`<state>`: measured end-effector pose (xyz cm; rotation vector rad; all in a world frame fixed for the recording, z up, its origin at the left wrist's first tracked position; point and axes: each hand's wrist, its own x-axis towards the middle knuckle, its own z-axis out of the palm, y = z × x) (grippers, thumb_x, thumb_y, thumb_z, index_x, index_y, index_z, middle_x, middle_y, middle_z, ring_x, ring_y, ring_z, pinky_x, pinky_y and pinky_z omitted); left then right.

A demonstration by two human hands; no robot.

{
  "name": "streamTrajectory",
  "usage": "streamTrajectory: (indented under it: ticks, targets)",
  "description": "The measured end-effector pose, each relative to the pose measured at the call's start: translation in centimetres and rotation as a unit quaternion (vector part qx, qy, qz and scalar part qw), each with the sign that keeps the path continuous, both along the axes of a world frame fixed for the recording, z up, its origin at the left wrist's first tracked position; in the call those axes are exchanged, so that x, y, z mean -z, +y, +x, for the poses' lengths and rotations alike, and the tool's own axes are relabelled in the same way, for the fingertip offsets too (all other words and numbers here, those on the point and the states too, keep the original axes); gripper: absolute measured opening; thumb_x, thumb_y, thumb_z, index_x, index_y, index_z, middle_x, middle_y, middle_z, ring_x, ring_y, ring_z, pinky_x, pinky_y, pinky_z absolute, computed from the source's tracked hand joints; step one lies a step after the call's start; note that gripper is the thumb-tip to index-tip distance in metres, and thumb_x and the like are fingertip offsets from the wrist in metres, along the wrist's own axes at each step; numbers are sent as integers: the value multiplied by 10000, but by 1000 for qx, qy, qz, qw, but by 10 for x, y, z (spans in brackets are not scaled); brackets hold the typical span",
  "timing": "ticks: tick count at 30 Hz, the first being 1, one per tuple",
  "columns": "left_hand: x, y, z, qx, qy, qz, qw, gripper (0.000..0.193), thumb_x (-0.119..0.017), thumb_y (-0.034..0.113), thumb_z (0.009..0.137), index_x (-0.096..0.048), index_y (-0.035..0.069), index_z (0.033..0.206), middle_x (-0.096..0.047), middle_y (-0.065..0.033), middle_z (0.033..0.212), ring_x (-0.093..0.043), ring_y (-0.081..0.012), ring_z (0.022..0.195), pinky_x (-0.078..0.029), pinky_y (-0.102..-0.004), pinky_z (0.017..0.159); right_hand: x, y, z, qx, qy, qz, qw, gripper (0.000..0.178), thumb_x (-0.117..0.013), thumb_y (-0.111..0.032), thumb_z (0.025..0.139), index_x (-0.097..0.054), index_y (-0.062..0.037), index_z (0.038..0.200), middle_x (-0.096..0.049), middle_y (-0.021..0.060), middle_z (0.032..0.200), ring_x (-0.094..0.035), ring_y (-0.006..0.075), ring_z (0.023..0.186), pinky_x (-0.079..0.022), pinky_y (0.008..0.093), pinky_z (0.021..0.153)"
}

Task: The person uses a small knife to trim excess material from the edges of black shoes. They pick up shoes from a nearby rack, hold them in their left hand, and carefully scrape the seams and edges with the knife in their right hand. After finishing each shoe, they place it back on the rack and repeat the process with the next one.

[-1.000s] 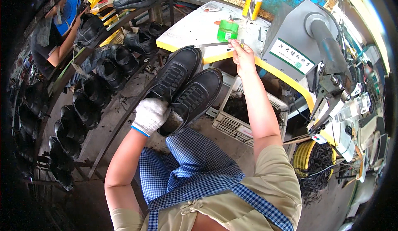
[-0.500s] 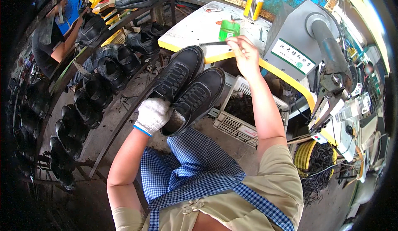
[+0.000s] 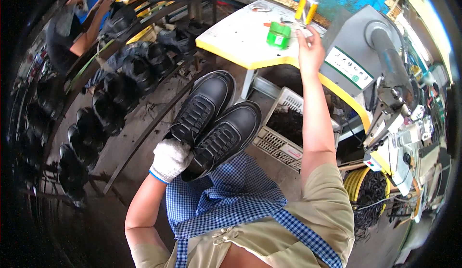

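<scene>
My left hand (image 3: 171,159), in a white knitted glove with a blue cuff edge, is closed on the heel ends of a pair of black lace-up shoes (image 3: 219,135). The shoes lie side by side above my lap, toes pointing away from me. My bare right hand (image 3: 311,51) reaches over the white table (image 3: 231,39) with its yellow edge. Its thumb and fingers are apart, and I make out nothing held between them. Just left of it stands a green container (image 3: 278,35); a yellow can (image 3: 306,8) is beyond the fingertips.
A rack of black shoes (image 3: 110,107) runs along the left, with another person's arm (image 3: 91,30) behind it. Under the table sits a pale crate (image 3: 276,145) of dark scraps. A grey machine (image 3: 353,51) with a thick metal arm and a yellow basket (image 3: 356,184) are at the right.
My right hand has moved farther over the table, past the green container; the thin dark tool it held no longer shows in it. The shoes have come slightly nearer to me.
</scene>
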<state>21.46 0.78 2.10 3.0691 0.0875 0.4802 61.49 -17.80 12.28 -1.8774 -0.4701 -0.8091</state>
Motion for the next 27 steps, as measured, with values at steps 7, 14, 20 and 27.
streamTrajectory:
  ticks: [7, 14, 20, 27]
  targets:
    - [-3, -5, -66, -15, 19, 23, 999, 286, -715, 258, 667, -733, 93, 900, -686, -95, 789, -670, -287, 634, -536, -387, 531, 3, 17, -127, -542, 44, -219, 810, 206, -726, -59, 859, -731, -47, 1065, -656, 33, 890, -594, 103, 805, -486, 249, 684]
    - [-19, -13, -79, -25, 33, 3, 999, 438, -696, 276, 690, -717, 114, 1096, -701, -106, 1042, -706, -276, 846, -580, -379, 685, 6, 39, -150, -593, -72, -293, 746, 311, -717, 42, 751, -718, -53, 1047, -661, 68, 897, -692, 199, 800, -569, 310, 695]
    - [-11, -7, -94, -24, 6, -42, 999, 502, -688, 238, 708, -680, 106, 1192, -682, -125, 1146, -695, -291, 965, -584, -375, 786, -2, 49, -161, -583, -132, -354, 719, 159, -718, -52, 753, -698, -58, 911, -664, 58, 872, -681, 246, 760, -550, 335, 656]
    - [-20, -11, -103, -14, -11, -50, 999, 560, -661, 168, 731, -617, 75, 1282, -640, -149, 1254, -633, -335, 1130, -520, -394, 971, -18, 54, -179, -567, -157, -418, 692, 126, -699, -150, 730, -629, -77, 804, -652, 54, 839, -663, 288, 743, -534, 403, 639]
